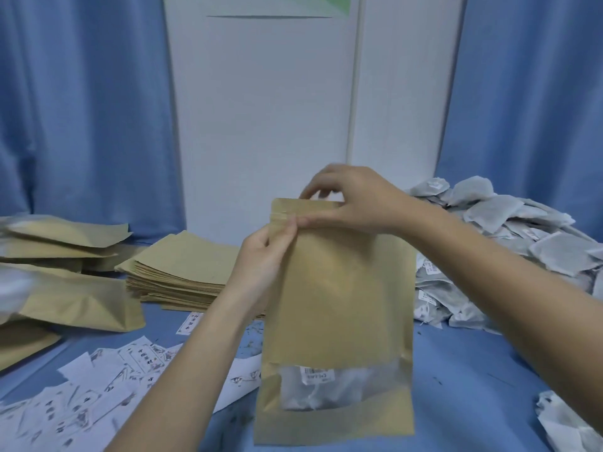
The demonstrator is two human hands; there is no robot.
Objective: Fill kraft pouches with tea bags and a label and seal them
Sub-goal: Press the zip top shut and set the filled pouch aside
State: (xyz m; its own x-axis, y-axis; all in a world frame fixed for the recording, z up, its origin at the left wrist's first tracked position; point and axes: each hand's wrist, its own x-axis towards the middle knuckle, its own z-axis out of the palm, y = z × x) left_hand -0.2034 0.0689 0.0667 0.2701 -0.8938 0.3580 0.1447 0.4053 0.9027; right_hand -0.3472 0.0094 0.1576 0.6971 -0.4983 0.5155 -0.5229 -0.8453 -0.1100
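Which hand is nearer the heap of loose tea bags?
Right. The right hand pinches the pouch top, closer to the tea bag heap on its right. The left hand grips the pouch's far edge.

The upright brown kraft paper pouch [336,305] has a frosted clear window showing grey-white contents and a white barcoded tag. At nine o'clock lies a tan stack of flat kraft pouches [182,269]; at three, a grey-white heap of tea bags [509,243]; at seven, white paper labels printed black [98,386]. The surface [456,386] and curtains [81,109] are blue.
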